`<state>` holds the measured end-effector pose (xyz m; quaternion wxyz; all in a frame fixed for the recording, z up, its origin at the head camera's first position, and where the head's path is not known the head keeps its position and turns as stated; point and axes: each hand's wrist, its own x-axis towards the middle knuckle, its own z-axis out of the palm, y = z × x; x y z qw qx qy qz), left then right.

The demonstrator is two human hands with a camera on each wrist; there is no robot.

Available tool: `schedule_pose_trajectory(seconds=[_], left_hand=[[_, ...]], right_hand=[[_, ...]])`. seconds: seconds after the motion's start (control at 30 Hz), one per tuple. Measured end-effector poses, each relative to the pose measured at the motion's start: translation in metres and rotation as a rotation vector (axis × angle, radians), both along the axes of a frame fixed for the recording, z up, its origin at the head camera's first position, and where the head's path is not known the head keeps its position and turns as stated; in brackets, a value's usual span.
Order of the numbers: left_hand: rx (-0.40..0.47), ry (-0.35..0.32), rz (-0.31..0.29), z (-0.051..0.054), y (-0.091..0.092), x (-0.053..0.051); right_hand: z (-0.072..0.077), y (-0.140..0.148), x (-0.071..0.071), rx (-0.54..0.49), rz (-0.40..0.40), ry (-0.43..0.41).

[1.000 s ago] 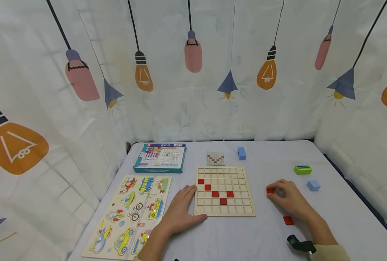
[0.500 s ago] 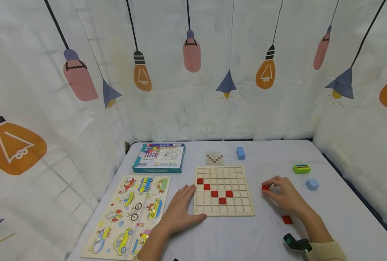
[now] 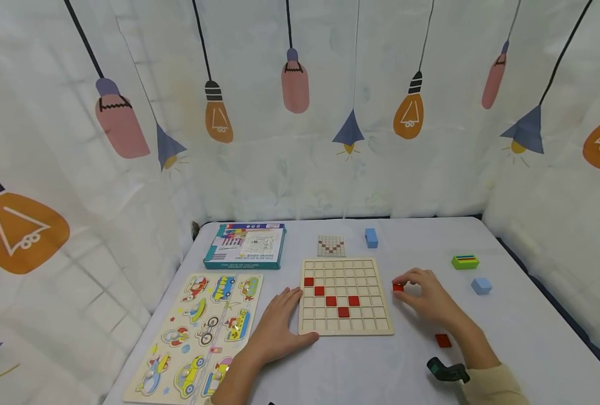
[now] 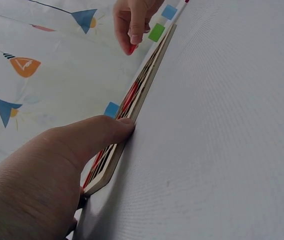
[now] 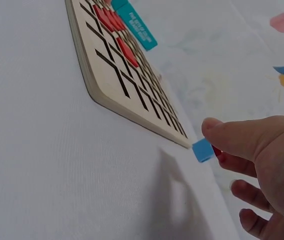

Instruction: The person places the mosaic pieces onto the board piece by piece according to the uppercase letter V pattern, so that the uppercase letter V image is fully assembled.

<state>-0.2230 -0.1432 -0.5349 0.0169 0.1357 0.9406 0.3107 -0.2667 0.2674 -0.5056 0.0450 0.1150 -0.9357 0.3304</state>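
A wooden grid board [image 3: 347, 333] lies flat on the table, with several red square tiles set in its cells. My left hand [image 3: 280, 326] rests along the board's left side with its fingers straight. Its thumb [image 4: 107, 127] touches the near edge. Just right of the board, my right hand [image 3: 428, 294] pinches a red tile [image 3: 398, 287] between thumb and fingertips, above the tabletop. In the right wrist view most of this tile [image 5: 216, 151] is hidden by the thumb. Another red tile [image 3: 443, 341] lies on the table below the right hand.
Behind the board are a small pattern card [image 3: 332, 246] and a blue block [image 3: 371, 238]. A picture puzzle [image 3: 213, 326] and a teal box [image 3: 246, 247] lie left. At right are a green block [image 3: 465, 262] and a light-blue block [image 3: 481, 286].
My right hand has moved left and slightly away from me, carrying the red tile toward the board's right edge. The left hand has stayed in place at the board.
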Motion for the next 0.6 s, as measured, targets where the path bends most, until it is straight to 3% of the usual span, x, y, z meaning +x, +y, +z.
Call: schedule_pose_trajectory(seconds=[0.6], left_hand=[[0.003, -0.014, 0.008, 0.0, 0.0, 0.001]], right_hand=[[-0.001, -0.035, -0.01, -0.047, 0.06, 0.011]])
